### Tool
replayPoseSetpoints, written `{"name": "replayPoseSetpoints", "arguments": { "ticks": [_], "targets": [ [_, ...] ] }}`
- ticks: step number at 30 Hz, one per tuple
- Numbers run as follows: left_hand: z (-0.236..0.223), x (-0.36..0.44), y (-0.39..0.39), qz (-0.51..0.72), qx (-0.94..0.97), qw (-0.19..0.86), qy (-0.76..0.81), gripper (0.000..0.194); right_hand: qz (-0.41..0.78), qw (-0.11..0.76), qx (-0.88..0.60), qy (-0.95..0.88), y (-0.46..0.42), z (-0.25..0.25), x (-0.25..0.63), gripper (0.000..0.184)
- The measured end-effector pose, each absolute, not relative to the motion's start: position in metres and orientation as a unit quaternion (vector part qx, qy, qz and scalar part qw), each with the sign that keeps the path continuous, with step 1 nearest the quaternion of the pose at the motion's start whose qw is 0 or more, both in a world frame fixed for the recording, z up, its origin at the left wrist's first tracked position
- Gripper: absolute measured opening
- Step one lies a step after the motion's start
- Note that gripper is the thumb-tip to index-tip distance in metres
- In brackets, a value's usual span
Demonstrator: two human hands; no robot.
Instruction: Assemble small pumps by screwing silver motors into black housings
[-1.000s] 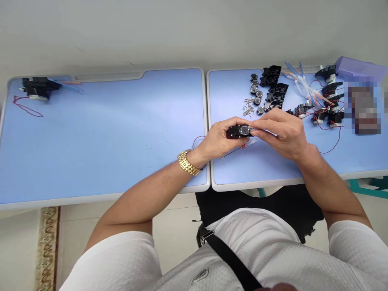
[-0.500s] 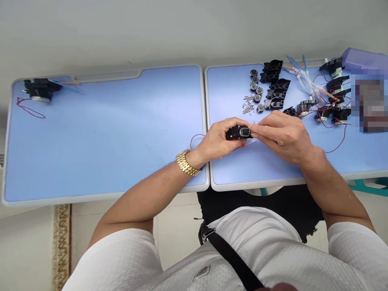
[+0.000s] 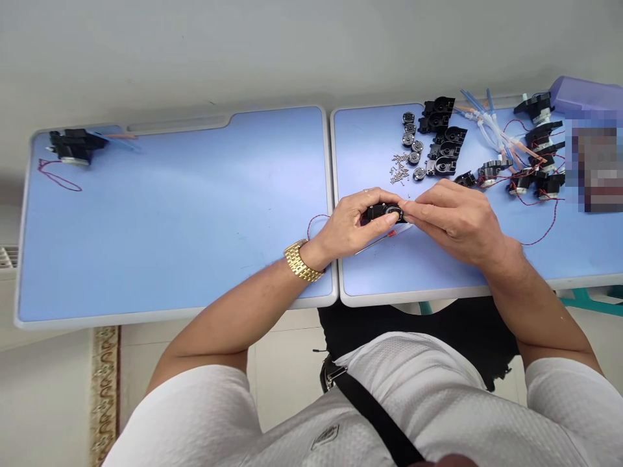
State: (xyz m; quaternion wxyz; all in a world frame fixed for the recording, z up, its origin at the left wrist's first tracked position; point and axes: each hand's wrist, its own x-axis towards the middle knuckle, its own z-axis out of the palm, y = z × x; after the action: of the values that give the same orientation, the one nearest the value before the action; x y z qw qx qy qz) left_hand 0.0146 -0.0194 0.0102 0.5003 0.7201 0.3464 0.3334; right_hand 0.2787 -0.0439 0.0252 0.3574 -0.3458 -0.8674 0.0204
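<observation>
My left hand (image 3: 353, 224), with a gold watch on the wrist, is closed round a small black housing (image 3: 382, 212) that has a round metal part set in it. My right hand (image 3: 452, 217) pinches at the right end of that same housing with thumb and forefinger. Both hands hover just above the right blue table (image 3: 438, 266). A thin screwdriver with a red handle (image 3: 384, 239) lies on the table under my hands. A red wire loop (image 3: 316, 220) trails from the housing on the left.
Behind my hands lie several loose screws (image 3: 399, 170), round metal discs (image 3: 411, 139), black housings (image 3: 442, 139), clear tubes (image 3: 487, 126) and wired assemblies (image 3: 533, 175). A purple box (image 3: 581, 96) sits far right. One wired assembly (image 3: 73, 146) rests on the left table.
My left fingers have curled further over the housing, hiding more of it. My right hand has stayed pinched at its end. The view shifted slightly.
</observation>
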Motion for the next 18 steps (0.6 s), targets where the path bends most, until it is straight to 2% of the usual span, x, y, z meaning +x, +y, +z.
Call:
{"name": "replayPoseSetpoints", "arguments": {
  "ticks": [5,8,12,15,18],
  "targets": [
    [0.0083,0.0138,-0.0182,0.342,0.735,0.485,0.328,0.046,0.017,0.346,-0.355,-0.868,-0.0444,0.0250,0.2783,0.019],
    [0.0092,0.0128,-0.0188,0.361,0.743,0.470,0.310,0.042,-0.008,0.368,-0.335,-0.867,-0.0449,0.0261,0.2776,0.017],
    [0.0124,0.0137,-0.0226,0.382,0.761,0.423,0.309,0.036,-0.004,0.376,-0.326,-0.868,-0.0468,0.0265,0.2787,0.027],
    [0.0129,0.0151,-0.0252,0.369,0.772,0.394,0.336,0.044,0.003,0.369,-0.331,-0.868,-0.0481,0.0250,0.2802,0.033],
    [0.0115,0.0156,-0.0261,0.347,0.775,0.382,0.365,0.051,-0.006,0.354,-0.338,-0.872,-0.0482,0.0244,0.2807,0.030]
  ]
}}
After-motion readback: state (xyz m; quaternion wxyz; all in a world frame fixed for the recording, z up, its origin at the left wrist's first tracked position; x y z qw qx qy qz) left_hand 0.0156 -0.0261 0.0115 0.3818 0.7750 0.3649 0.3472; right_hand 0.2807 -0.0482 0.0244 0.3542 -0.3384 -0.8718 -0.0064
